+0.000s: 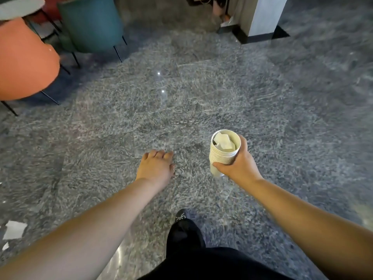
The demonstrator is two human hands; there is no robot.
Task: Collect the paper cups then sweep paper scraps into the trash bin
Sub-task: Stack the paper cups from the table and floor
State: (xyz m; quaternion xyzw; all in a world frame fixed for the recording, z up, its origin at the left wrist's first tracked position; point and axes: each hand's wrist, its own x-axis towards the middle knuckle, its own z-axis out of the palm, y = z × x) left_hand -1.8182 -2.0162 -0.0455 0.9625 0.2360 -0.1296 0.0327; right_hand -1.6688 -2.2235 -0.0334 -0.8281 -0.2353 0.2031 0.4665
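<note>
The grey speckled stone floor (pixel 201 102) fills the view. At 10 o'clock stand an orange chair (pixel 24 63) and a teal chair (pixel 90 23); a white pillar (pixel 264 15) rises at 1 o'clock. The right hand (pixel 240 164), at 4 o'clock of centre, has its fingers (pixel 219 166) wrapped around a stack of paper cups (pixel 223 152), held upright, with paper scraps (pixel 223 141) inside the top cup. The left hand (pixel 156 166), just beside it at 6 o'clock, is empty, palm down, fingers loosely spread. More white paper scraps (pixel 15 230) lie on the floor at 8 o'clock.
</note>
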